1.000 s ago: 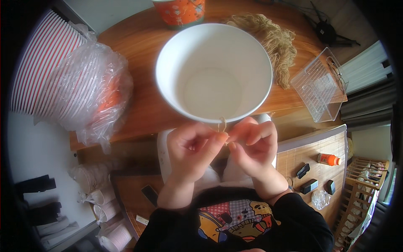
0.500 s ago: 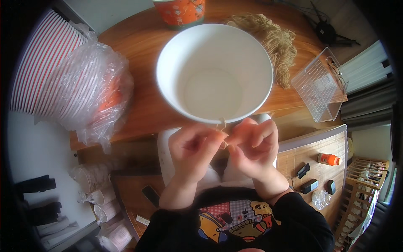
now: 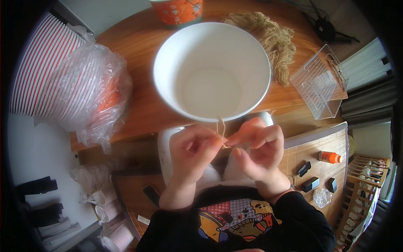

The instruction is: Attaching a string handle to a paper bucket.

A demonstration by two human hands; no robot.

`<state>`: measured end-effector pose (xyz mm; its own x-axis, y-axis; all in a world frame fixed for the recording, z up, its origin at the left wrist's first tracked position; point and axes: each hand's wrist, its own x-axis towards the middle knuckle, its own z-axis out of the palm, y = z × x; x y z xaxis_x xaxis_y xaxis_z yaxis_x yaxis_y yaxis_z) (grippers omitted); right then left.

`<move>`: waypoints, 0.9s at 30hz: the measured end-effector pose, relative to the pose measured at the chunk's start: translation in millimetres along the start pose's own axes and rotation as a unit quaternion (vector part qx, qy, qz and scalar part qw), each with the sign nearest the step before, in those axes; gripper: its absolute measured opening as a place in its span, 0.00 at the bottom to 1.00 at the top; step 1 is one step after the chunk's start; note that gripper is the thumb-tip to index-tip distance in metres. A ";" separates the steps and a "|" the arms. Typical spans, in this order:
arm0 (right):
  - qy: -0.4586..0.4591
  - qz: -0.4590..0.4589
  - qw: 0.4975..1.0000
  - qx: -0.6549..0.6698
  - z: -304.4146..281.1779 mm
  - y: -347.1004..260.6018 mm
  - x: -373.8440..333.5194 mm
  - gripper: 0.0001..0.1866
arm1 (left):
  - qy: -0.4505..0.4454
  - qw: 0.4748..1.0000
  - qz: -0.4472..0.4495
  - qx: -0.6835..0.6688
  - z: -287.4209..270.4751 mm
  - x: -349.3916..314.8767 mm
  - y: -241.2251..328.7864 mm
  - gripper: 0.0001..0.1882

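A large white paper bucket (image 3: 212, 52) has its wide mouth facing me, its inside bare. A thin beige string (image 3: 222, 126) makes a loop at the near rim. Just below that rim, my left hand (image 3: 193, 147) is closed, pinching the string between thumb and forefinger. My right hand (image 3: 260, 147) reaches in from the other side, its forefinger touching the string beside the left fingertips. A gap shows between the right thumb and forefinger, while the other fingers curl. Whether a strand end rests against the right forefinger is too small to tell.
Stacked paper buckets (image 3: 46, 67) in clear plastic (image 3: 94, 84) fill the left. An orange patterned bucket (image 3: 178, 12) and a bundle of beige strings (image 3: 275, 44) lie beyond the rim. A clear rack (image 3: 321, 80) holds glasses. Lower right are an orange bottle (image 3: 330, 157) and small black boxes.
My right thumb has parted from the forefinger, and the right hand has shifted slightly right. More of the string loop shows above my left fingertips.
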<state>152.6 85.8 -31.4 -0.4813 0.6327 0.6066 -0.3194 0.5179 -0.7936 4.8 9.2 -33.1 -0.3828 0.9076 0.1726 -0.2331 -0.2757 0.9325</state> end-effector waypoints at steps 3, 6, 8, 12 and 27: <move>0.008 -0.001 1.000 -0.009 -0.9 0.3 0.7 0.20 | 0.008 1.000 -0.010 -0.020 2.8 0.1 -0.6 0.02; 0.006 -0.014 1.000 -0.024 -1.6 1.6 2.0 0.20 | 0.012 1.000 -0.014 -0.021 4.2 0.2 0.7 0.03; 0.006 -0.022 0.999 -0.030 -1.7 2.5 1.6 0.20 | 0.008 1.000 -0.010 -0.010 3.3 -0.3 -0.2 0.03; 0.006 -0.023 0.999 -0.038 -1.5 1.8 1.8 0.20 | 0.008 1.000 -0.004 0.002 4.7 -0.7 1.1 0.04; 0.006 -0.055 0.998 -0.044 2.5 4.1 -0.1 0.21 | 0.015 0.999 0.023 -0.018 5.1 -0.3 0.4 0.04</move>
<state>149.3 86.4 -34.9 -0.4382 0.5760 0.6901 -0.2970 0.6318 -0.7159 9.3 10.4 -31.2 -0.4205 0.8841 0.2040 -0.2468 -0.3278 0.9119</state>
